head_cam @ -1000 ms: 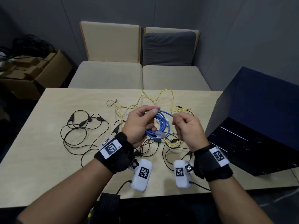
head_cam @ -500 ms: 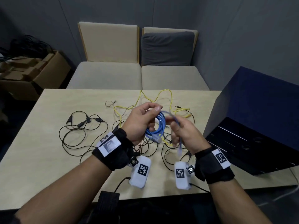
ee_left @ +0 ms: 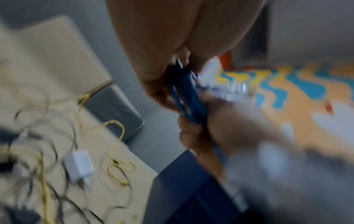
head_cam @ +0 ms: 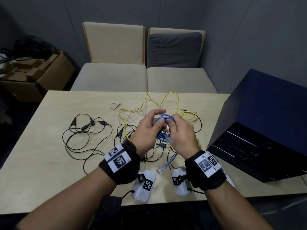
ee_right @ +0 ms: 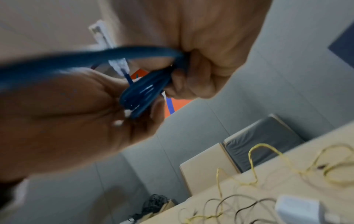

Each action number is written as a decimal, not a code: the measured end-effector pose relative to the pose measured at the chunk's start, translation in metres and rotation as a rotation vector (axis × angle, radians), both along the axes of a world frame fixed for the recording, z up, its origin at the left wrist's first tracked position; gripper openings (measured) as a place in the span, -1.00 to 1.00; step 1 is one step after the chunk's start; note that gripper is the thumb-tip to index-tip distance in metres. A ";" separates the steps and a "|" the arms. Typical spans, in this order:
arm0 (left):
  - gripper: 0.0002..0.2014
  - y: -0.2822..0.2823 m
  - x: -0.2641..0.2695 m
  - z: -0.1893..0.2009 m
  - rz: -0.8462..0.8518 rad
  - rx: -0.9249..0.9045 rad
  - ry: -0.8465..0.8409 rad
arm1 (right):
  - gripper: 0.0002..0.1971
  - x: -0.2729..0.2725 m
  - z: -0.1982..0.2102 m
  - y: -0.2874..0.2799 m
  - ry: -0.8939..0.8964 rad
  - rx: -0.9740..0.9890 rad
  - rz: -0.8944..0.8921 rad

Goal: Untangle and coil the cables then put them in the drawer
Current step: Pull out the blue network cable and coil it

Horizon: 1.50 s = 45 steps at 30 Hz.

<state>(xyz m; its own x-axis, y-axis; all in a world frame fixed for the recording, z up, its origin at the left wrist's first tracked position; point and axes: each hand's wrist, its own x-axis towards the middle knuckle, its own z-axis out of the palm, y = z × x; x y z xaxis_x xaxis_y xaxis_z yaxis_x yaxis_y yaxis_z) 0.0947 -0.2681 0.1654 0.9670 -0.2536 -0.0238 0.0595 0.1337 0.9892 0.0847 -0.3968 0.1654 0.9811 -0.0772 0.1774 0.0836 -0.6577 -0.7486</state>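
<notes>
A blue network cable (head_cam: 162, 136) is gathered into a small coil held above the table, between both hands. My left hand (head_cam: 156, 118) grips the coil's left side with thumb and curled fingers. My right hand (head_cam: 174, 125) pinches the strand at the coil's top right. The cable's loose end with its clear plug (head_cam: 160, 170) hangs down near the table's front edge. In the wrist views the blue coil (ee_left: 184, 97) (ee_right: 142, 93) is squeezed between the fingers of both hands. A yellow cable (head_cam: 166, 100) and tangled black cables (head_cam: 83, 130) lie on the table (head_cam: 41, 163).
A dark blue drawer cabinet (head_cam: 265, 122) stands on the table's right end. A white adapter (ee_left: 79, 168) lies among the cables under the hands. Two cushioned seats (head_cam: 146, 77) sit behind the table, and a cardboard box (head_cam: 38, 75) is at the far left.
My right hand moved up and left onto the coil's top, carrying the loose strand round it. The plug end now hangs lower, toward the front edge. The left hand stayed on the coil.
</notes>
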 end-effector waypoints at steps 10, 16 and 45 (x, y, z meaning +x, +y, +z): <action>-0.83 0.002 0.010 -0.006 0.155 0.365 -0.231 | -0.84 -0.009 -0.006 -0.036 0.413 0.399 0.327; -0.78 0.000 0.014 -0.001 0.095 0.305 -0.221 | -0.70 -0.007 -0.006 -0.051 0.520 0.282 0.171; -0.76 0.002 0.011 0.003 0.119 0.185 -0.223 | -0.75 0.002 -0.012 -0.010 0.398 1.112 0.010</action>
